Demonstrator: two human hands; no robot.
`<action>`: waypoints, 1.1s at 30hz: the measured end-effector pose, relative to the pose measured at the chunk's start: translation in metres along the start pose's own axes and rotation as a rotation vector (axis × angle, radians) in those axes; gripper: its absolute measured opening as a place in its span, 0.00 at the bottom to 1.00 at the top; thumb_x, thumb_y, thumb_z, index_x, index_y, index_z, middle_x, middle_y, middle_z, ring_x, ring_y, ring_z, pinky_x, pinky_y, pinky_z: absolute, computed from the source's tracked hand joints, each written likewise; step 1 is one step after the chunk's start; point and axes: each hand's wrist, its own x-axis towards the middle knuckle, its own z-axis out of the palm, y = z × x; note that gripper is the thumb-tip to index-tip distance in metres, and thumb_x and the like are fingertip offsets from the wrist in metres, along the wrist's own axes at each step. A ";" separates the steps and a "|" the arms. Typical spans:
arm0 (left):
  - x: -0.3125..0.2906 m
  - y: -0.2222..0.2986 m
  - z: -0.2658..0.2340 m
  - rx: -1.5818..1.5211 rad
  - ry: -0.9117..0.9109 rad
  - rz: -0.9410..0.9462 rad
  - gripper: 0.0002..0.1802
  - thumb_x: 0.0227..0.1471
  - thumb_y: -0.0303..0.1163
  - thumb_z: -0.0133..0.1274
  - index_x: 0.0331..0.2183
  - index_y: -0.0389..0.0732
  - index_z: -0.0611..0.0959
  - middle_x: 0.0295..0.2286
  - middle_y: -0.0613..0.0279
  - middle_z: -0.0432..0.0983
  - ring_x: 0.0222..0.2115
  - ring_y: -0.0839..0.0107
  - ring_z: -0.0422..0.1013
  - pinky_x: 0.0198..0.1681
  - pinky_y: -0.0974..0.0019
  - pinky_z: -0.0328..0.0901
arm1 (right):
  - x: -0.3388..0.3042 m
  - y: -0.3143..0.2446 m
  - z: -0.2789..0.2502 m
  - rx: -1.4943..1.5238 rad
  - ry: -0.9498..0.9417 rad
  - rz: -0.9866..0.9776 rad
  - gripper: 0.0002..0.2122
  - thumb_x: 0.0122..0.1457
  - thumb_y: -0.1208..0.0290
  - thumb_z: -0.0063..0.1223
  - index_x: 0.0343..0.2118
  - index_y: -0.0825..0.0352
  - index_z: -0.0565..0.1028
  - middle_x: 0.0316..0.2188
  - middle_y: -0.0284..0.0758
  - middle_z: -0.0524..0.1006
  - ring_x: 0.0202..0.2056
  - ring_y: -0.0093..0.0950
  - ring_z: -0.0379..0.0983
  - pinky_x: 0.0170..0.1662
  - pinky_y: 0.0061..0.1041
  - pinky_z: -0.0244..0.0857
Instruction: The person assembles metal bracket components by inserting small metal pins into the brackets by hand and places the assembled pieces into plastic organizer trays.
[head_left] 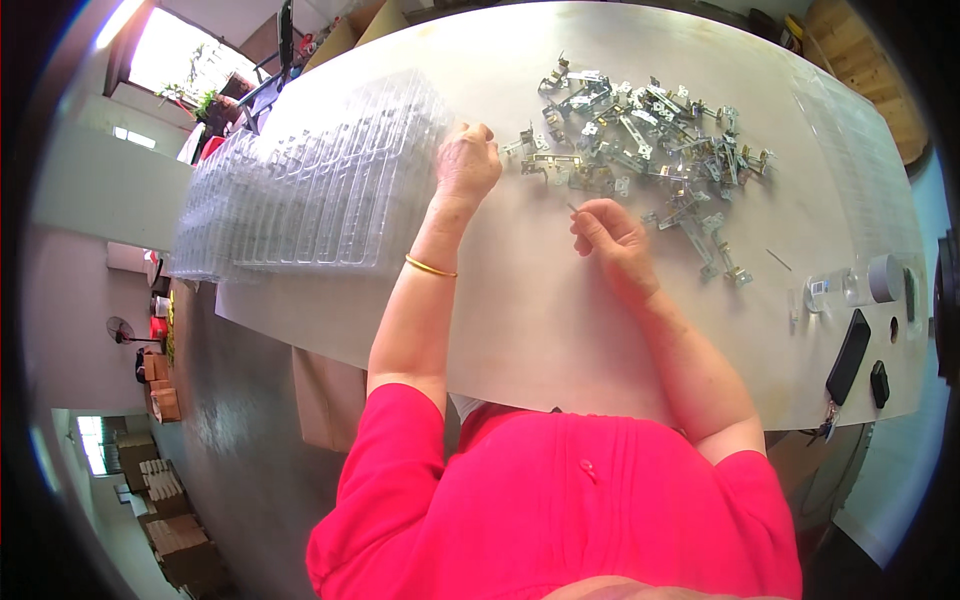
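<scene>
Worktable (pixel 520 335): pale top, largest item, spans most of the view. Next in size, a stack of clear plastic trays (pixel 340 200), ribbed and standing on edge in rows, occupies the table's left side. A heap of metal hinge fittings (pixel 632 130), silver with some brass-toned parts, lies loose and tangled at the far centre, right of the trays. A clear ribbed plastic sheet (pixel 850 165) lies along the right edge. Hands, 2: the left hand (pixel 468 165) is beside the trays' right edge with fingers curled inward, near the leftmost fittings; its fingertips are hidden, so cannot tell whether it grips anything. The right hand (pixel 612 240) is at the heap's near side, thumb and forefinger pressed together, pinching 1 thin pin whose tip points up and left toward the fittings. Clear jar (pixel 840 289) with a grey lid (pixel 884 278) lies on its side at the right of the table. Nearer the person, 1 black phone-shaped device (pixel 848 356) lies with keys (pixel 830 418) by its lower end; 1 small black fob (pixel 879 384) is just to its right. A gold bangle (pixel 431 267) circles the left wrist. Smallest: 1 loose pin (pixel 778 260) on the tabletop, between heap and jar, apart from each.
</scene>
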 end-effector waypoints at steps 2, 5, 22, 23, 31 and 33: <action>0.004 -0.002 0.010 0.024 -0.086 -0.031 0.10 0.54 0.31 0.53 0.35 0.38 0.85 0.36 0.49 0.78 0.41 0.50 0.74 0.47 0.53 0.67 | 0.000 -0.001 -0.001 -0.011 0.001 0.009 0.05 0.66 0.69 0.55 0.39 0.64 0.77 0.28 0.27 0.77 0.28 0.16 0.72 0.33 0.16 0.67; 0.007 0.002 0.018 -0.024 -0.046 -0.107 0.13 0.54 0.35 0.54 0.34 0.36 0.85 0.33 0.48 0.80 0.38 0.51 0.76 0.45 0.54 0.69 | 0.001 0.000 -0.001 -0.024 -0.003 0.022 0.05 0.66 0.69 0.55 0.38 0.64 0.77 0.28 0.27 0.77 0.28 0.15 0.72 0.33 0.16 0.68; 0.022 0.009 0.038 -0.319 -0.370 -0.425 0.21 0.48 0.45 0.58 0.24 0.33 0.86 0.19 0.57 0.77 0.22 0.71 0.73 0.31 0.63 0.68 | 0.000 -0.002 -0.002 -0.028 -0.032 0.046 0.04 0.66 0.70 0.54 0.38 0.64 0.77 0.28 0.26 0.76 0.29 0.15 0.71 0.33 0.16 0.67; 0.020 0.007 0.040 -0.335 -0.328 -0.416 0.22 0.47 0.46 0.56 0.23 0.34 0.86 0.19 0.51 0.79 0.23 0.64 0.76 0.33 0.60 0.70 | 0.000 -0.003 -0.001 -0.022 -0.034 0.050 0.04 0.66 0.70 0.54 0.38 0.64 0.77 0.28 0.26 0.76 0.29 0.15 0.70 0.33 0.16 0.67; -0.002 0.024 0.030 -0.492 -0.234 -0.333 0.20 0.49 0.42 0.56 0.24 0.32 0.85 0.18 0.55 0.78 0.21 0.70 0.73 0.30 0.63 0.68 | -0.001 -0.005 -0.002 -0.041 -0.029 0.051 0.05 0.66 0.70 0.53 0.38 0.65 0.76 0.28 0.26 0.76 0.29 0.15 0.70 0.34 0.17 0.67; -0.007 0.026 0.026 -0.533 -0.252 -0.333 0.19 0.50 0.41 0.56 0.25 0.31 0.85 0.17 0.57 0.78 0.21 0.72 0.73 0.29 0.64 0.68 | -0.001 -0.006 -0.002 -0.049 -0.033 0.043 0.05 0.66 0.70 0.53 0.37 0.65 0.76 0.28 0.26 0.76 0.29 0.15 0.70 0.34 0.17 0.67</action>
